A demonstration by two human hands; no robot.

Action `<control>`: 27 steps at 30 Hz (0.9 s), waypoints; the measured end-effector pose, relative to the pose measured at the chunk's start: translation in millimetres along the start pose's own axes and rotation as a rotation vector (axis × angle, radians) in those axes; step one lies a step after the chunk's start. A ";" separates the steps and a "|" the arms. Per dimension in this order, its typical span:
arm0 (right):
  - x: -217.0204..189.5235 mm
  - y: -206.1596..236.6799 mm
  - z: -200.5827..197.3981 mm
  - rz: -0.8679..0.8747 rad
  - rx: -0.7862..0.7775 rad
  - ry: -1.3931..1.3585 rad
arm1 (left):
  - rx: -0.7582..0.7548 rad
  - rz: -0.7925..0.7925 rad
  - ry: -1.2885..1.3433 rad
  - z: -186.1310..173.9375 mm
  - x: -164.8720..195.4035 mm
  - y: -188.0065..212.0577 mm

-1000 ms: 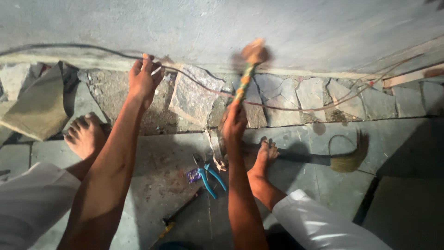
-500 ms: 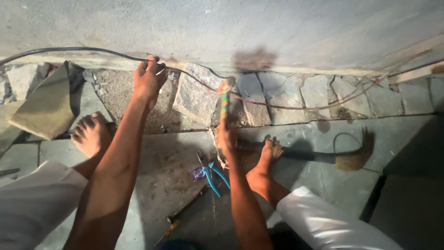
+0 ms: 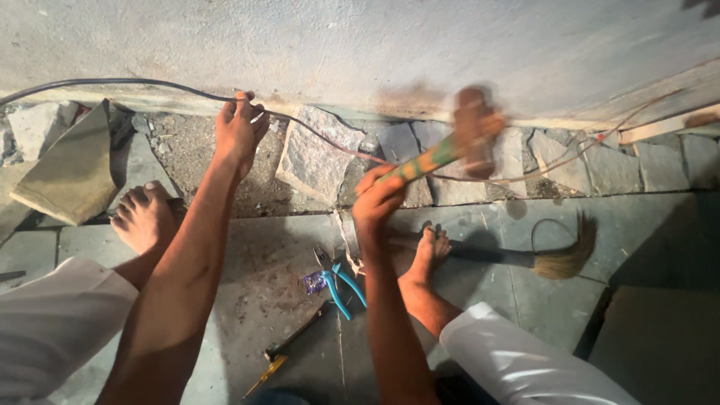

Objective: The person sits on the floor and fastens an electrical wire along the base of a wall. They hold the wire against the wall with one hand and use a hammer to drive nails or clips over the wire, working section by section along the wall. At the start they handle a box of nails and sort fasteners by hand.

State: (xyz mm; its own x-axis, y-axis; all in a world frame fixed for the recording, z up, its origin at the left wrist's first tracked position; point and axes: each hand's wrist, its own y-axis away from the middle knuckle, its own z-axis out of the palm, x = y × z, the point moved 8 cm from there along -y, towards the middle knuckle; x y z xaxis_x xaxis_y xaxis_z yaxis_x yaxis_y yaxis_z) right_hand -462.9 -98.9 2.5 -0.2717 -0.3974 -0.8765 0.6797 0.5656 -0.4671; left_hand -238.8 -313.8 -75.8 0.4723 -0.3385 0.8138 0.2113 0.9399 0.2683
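The grey plastered wall (image 3: 360, 45) is the landmark. At its base, the left hand (image 3: 238, 129) pins the thin black cable (image 3: 135, 82). Right of it, the right hand (image 3: 377, 201) grips the blurred green-handled hammer (image 3: 450, 146), raised near the wall.

Centre of the frame, the hammer (image 3: 450, 150) shows a green-and-yellow banded handle and rusty brown head. Lower centre, pliers (image 3: 341, 281) have bright blue grips beside a yellow-handled screwdriver (image 3: 279, 358). A black cable (image 3: 112, 82) crosses upper left; grey stone floor (image 3: 247, 277), white trousers (image 3: 52, 322).
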 end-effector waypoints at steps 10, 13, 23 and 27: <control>127.8 53.3 -52.6 0.885 -0.224 0.548 | -0.027 0.006 0.034 -4.0 4.1 5.7; 91.7 28.0 -45.8 0.857 -0.205 0.416 | -0.007 -0.005 -0.005 -6.3 3.9 5.5; 21.8 3.6 -2.4 0.283 0.012 -0.010 | 0.010 0.029 0.001 -1.3 2.4 3.2; 53.8 67.8 6.6 0.120 -0.098 0.513 | 0.017 0.035 -0.007 -4.3 0.1 -2.8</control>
State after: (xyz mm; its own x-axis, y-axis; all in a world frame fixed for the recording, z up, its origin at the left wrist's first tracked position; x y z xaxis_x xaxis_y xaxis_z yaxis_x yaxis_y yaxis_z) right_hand -426.9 -86.7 -75.6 -0.5107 0.0643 -0.8574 0.6660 0.6603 -0.3472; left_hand -235.7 -316.7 -78.7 0.4736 -0.3049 0.8263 0.1800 0.9519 0.2481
